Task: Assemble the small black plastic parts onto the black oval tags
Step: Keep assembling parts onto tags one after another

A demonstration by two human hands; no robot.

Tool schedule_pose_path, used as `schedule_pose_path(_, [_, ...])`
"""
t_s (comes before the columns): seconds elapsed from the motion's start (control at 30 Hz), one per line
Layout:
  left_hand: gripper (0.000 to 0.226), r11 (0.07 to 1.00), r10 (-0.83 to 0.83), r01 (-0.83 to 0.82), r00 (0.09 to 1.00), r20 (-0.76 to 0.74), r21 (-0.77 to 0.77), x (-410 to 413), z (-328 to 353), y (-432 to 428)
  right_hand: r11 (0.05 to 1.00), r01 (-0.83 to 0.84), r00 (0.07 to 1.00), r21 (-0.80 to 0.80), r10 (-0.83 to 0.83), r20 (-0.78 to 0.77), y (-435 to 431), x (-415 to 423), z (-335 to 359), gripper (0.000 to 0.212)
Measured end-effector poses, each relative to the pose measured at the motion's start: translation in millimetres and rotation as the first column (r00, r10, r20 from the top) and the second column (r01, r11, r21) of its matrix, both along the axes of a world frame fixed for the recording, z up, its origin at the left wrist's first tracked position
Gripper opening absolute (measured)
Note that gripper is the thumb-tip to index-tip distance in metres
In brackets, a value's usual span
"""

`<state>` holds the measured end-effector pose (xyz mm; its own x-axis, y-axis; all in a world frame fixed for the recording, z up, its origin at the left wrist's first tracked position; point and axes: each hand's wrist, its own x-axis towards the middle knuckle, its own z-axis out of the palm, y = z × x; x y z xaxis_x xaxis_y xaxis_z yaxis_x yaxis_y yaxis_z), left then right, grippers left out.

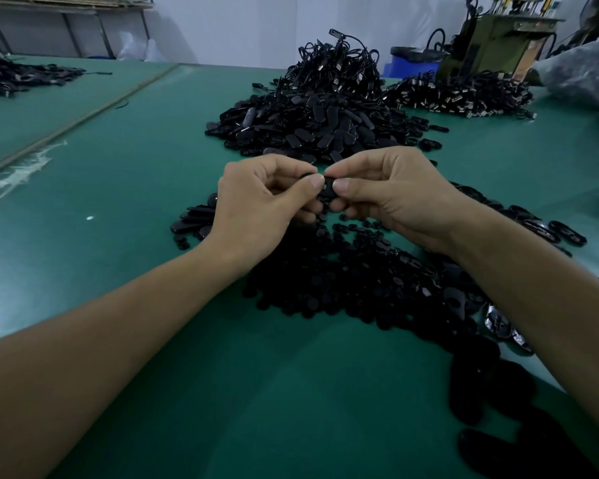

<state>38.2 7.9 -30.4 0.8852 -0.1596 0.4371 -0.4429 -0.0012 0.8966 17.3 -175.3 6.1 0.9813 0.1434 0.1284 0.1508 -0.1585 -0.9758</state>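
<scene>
Centre frame: left hand [260,205] and right hand [391,195] are pinching one oval tag [328,192] between thumbs and fingertips, apparently pressing a part in. Big loose piles [343,281] are remaining.

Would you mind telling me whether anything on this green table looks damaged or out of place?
A whitish scuffed streak marks the green table at the far left, beside the diagonal seam, like worn covering or residue. A small white speck lies nearby. The piles of black parts look ordinary.
</scene>
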Motion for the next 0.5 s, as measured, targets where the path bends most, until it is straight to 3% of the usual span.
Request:
schedule_pose_path(0.2, [0.005,0.996,-0.026,0.025,1.0,-0.007,-0.09,-2.1,1.4,-1.4,0.988,0.096,0.995,-0.122,-0.092,0.04,2.1,-1.5,-0.4,0.005])
schedule_pose_path(0.37, [0.04,0.996,-0.026,0.027,1.0,0.012,-0.082,-3.2,2.7,-1.2,0.984,0.06,0.996,0.166,-0.048,-0.079,6.6,-3.7,1.2,0.004])
schedule_pose_path(0.43, [0.036,0.996,-0.026,0.027,1.0,0.012,-0.085,-3.2,1.6,-1.4,0.981,0.013,0.996,0.192,0.004,-0.089,8.4,-4.0,0.7,0.005])
schedule_pose_path(0.5, [0.027,0.995,-0.034,0.035,0.999,0.012,-0.098,-3.0,-0.1,-1.8,0.993,-0.007,0.997,0.117,0.015,-0.075,8.9,-4.3,0.4,0.004])
